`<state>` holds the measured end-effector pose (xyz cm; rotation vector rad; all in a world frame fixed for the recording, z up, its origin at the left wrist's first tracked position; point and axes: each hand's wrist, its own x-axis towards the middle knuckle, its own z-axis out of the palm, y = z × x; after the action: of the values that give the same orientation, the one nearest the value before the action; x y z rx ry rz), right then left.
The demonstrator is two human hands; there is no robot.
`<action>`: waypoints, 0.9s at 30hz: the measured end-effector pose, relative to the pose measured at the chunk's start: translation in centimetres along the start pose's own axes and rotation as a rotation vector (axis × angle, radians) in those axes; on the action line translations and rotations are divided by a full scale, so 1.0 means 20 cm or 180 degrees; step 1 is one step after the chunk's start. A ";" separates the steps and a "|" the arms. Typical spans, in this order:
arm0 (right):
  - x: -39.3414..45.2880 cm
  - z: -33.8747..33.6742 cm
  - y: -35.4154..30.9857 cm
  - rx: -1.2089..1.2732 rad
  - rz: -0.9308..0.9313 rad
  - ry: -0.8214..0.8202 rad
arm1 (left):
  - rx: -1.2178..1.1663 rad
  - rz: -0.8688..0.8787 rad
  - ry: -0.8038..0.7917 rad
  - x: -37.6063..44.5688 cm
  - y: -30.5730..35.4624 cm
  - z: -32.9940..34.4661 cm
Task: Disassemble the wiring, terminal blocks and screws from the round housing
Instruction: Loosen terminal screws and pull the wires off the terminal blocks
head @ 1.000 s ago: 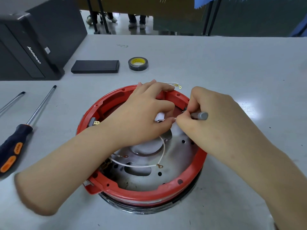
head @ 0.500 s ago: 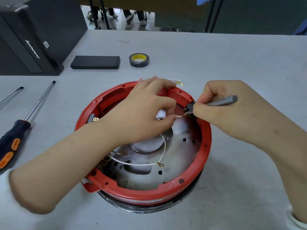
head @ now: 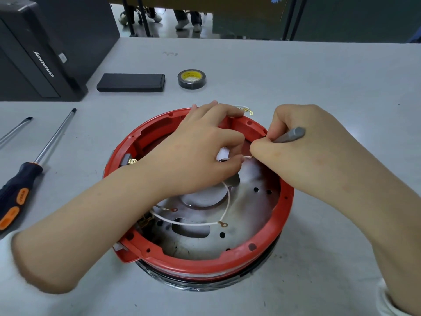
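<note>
The round red housing (head: 248,249) sits on the grey table in front of me, its metal plate (head: 248,215) exposed inside. A white wire (head: 225,201) with ring terminals curves across the plate. My left hand (head: 200,151) reaches in over the far rim and pinches a small white part with a wire end. My right hand (head: 303,147) grips a grey-handled tool (head: 291,134) and meets the left fingertips at that wire end. Another white wire end (head: 245,109) with a gold terminal pokes out past the far rim. A terminal block (head: 128,160) sits on the left inner wall.
Two screwdrivers lie at the left, one with a black and orange handle (head: 20,190), one showing only its shaft (head: 16,130). A black flat case (head: 131,82) and a roll of black tape (head: 191,79) lie behind the housing. A black computer tower (head: 41,49) stands at the far left.
My right hand has moved back in toward the left fingertips, and the grey tool's handle has tipped. The left hand has kept its pinch on the white part.
</note>
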<state>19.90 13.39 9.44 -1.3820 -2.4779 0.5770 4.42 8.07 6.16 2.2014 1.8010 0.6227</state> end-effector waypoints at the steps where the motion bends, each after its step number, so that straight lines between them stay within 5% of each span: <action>1: 0.00 -0.01 -0.01 0.0121 -0.0042 0.0030 | 0.0003 0.0009 -0.0009 0.00 0.00 0.00; 9: -0.07 -0.05 0.05 0.0976 0.0047 -0.0085 | -0.0033 0.0033 -0.0027 0.00 0.02 -0.01; 27: -0.03 -0.08 0.02 0.0812 0.0170 -0.0164 | -0.0045 0.0048 -0.0053 0.00 0.02 -0.02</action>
<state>21.19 13.50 10.65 -1.3509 -2.3129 0.9156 4.55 8.02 6.62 2.2065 1.7678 0.6165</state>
